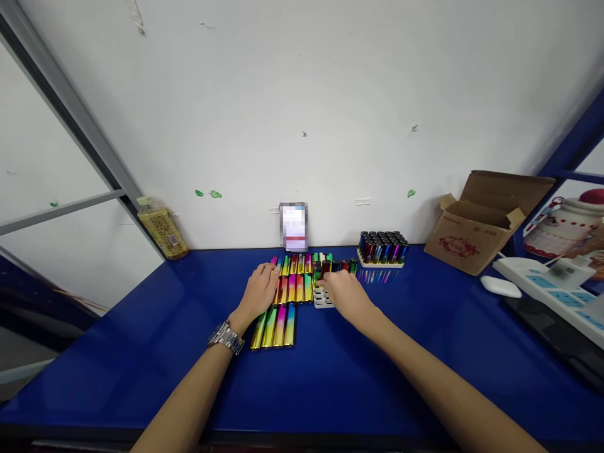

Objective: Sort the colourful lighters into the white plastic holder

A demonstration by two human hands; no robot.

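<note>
Rows of shiny rainbow-coloured lighters lie flat on the blue table. Nearer to me lies a separate group of several lighters. My left hand, with a metal watch on its wrist, rests palm down on the left end of the rows, fingers together. My right hand is curled at a white slotted tray that is partly filled with upright lighters; its fingertips pinch one lighter at the tray.
A full tray of upright lighters stands at the back right. An open cardboard box, a white mouse and a power strip lie at the right. A bottle leans at the back left; a small pack stands against the wall.
</note>
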